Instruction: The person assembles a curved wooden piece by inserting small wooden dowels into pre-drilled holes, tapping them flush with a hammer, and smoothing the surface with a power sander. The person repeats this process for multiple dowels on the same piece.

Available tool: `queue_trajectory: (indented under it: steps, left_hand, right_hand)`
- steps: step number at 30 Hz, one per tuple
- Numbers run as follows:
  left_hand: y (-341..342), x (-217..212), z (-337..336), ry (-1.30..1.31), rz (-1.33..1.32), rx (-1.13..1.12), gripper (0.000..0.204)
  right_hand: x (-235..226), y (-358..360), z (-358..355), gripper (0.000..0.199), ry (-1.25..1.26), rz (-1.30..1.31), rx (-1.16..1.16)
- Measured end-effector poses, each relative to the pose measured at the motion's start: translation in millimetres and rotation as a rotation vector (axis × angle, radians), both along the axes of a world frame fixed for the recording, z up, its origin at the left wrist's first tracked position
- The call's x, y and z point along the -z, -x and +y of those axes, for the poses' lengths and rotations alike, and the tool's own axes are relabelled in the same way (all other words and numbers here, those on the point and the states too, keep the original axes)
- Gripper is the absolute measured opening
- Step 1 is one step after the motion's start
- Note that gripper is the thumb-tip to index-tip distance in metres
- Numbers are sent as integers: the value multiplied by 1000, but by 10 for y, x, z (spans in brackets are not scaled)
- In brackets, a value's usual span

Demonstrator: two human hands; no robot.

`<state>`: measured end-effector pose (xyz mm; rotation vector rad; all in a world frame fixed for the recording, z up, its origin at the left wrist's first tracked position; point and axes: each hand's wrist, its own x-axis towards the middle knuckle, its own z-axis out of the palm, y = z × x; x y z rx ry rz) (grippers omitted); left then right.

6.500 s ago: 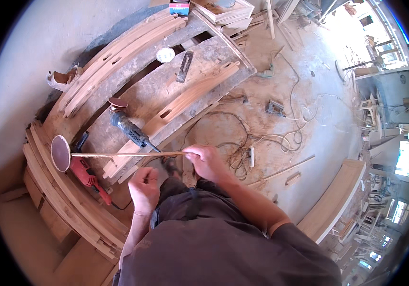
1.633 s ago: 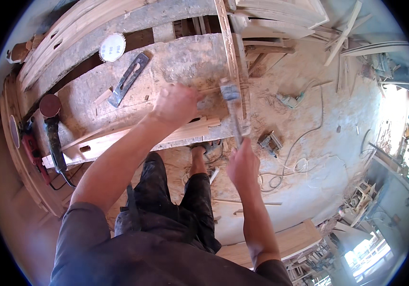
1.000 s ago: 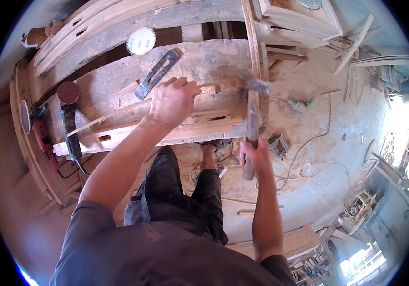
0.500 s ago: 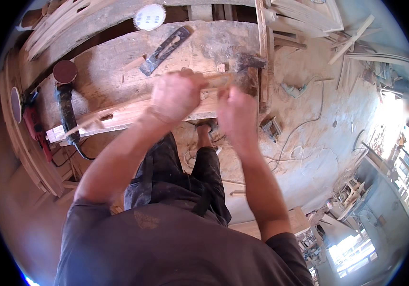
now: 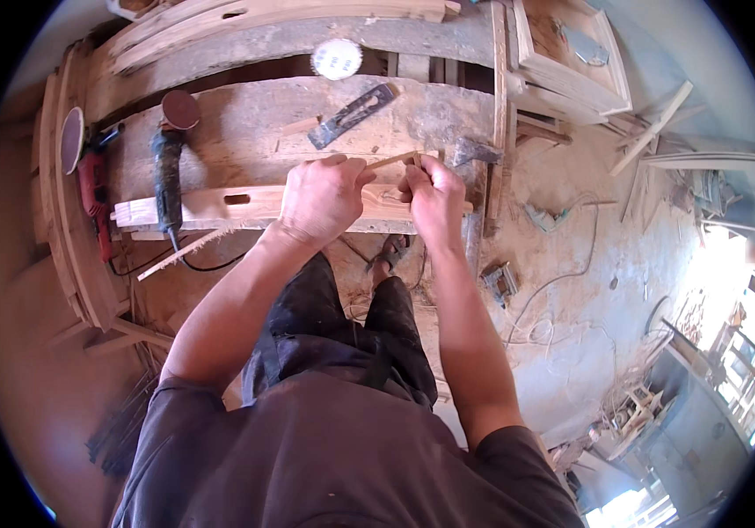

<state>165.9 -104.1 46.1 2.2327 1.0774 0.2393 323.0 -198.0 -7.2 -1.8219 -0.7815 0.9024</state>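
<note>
Where the long, pale curved planks (image 5: 71, 189) line the left end, a red-bodied power sander with a round brown disc (image 5: 96, 195) sits beside them. Just to its right, a dark blue-black power sander with a round reddish-brown disc (image 5: 167, 176) lies on the worn, dusty wooden workbench (image 5: 237, 132), its handle end crossing a pale, slotted length of timber (image 5: 206, 208) along the near edge. A thin, pale wooden strip with a ragged left end (image 5: 186, 254) slants in front of that timber, passes behind the left wrist and reaches up to the fingers. The left hand (image 5: 320, 195) is closed around the strip, knuckles upward. Behind it on the bench lie a white round disc with a toothed-looking rim (image 5: 337, 58) and a dark, flat metal blade with a long slot (image 5: 351, 116). The right hand (image 5: 433, 192) pinches the strip's right end between thumb and fingers. Just beyond it, a dark grey metal hammer head (image 5: 474, 151) rests near the bench's right end; its handle is hard to make out.
</note>
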Motion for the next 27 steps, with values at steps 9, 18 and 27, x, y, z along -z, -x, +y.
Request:
queue_trajectory:
  steps: [9,18,27]
  left_hand:
    - [934,-312,823,851,-279,50,37]
    - [2275,27,1872,42,179,-339,10]
    - [2659,-92,2748,-293,-308,-330,25]
  right_hand:
    - [235,-607,206,31,171,102,-11]
    - [-91,1011,1879,20,147,188,-353]
    - [-499,2442,3713,20,-57,-264,-832]
